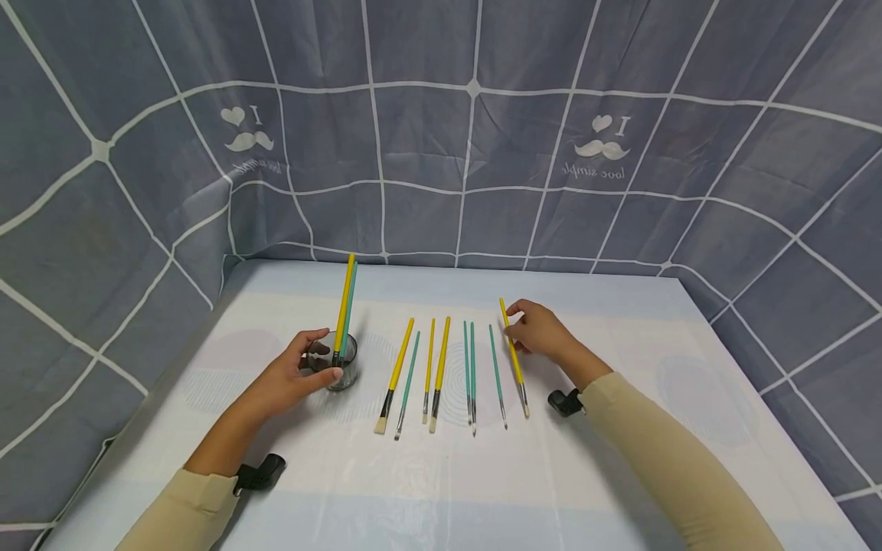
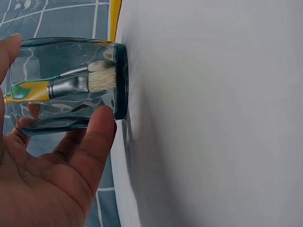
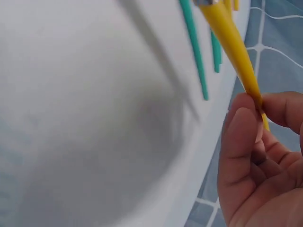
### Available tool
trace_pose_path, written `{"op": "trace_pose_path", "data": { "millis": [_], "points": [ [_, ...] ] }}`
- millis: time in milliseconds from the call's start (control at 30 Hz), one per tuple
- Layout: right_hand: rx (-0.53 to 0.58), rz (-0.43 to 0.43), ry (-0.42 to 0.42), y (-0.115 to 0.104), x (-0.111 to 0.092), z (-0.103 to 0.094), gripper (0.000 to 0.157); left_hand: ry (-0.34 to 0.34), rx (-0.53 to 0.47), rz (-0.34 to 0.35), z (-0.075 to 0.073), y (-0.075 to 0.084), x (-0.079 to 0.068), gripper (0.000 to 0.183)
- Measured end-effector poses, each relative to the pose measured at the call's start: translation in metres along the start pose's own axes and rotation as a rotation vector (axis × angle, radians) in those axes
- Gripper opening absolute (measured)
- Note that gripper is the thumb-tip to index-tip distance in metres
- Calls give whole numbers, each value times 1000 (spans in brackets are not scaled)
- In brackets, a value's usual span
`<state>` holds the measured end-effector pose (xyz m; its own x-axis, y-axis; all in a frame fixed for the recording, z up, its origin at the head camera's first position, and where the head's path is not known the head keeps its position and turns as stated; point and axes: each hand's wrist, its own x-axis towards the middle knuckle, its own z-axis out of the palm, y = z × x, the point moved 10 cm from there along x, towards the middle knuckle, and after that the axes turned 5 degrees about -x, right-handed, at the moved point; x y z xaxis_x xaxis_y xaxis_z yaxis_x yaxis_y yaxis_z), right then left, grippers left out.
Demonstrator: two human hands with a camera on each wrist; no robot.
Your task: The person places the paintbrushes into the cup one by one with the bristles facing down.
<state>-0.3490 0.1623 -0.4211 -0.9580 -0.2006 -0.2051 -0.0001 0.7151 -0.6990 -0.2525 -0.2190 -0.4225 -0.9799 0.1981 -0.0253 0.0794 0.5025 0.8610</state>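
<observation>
From the loose brushes, our left hand is gripping the glass at nine o'clock; our right hand is pinching a yellow brush at three. We could be tipping the glass by bumping its standing brushes, or dislodging the teal brush alongside by swinging low. The table's far edge is running along twelve; we're seeing room toward six.

Left arm is slanting across the near-left part of the tabletop, beige sleeve stopping short of the wrist. Left hand is gripping, thumb and fingers curving from opposite sides, lying nearer the left edge. Right arm is angling across the near-right part. Right hand is pinching with thumb and fingertips, lying nearer the far edge than the left.
</observation>
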Motion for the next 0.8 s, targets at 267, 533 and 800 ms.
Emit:
{"op": "trace_pose_path", "data": {
  "millis": [267, 533, 800],
  "points": [
    [91, -40, -12, -12, 4, 0, 37, -1, -10, 16, 1, 2, 0, 75],
    [165, -76, -2, -28, 8, 2, 39, 5, -2, 18, 1, 4, 1, 75],
    [277, -104, 1, -40, 15, 17, 42, 4, 2, 5, 1, 2, 0, 75]
  ]
}}
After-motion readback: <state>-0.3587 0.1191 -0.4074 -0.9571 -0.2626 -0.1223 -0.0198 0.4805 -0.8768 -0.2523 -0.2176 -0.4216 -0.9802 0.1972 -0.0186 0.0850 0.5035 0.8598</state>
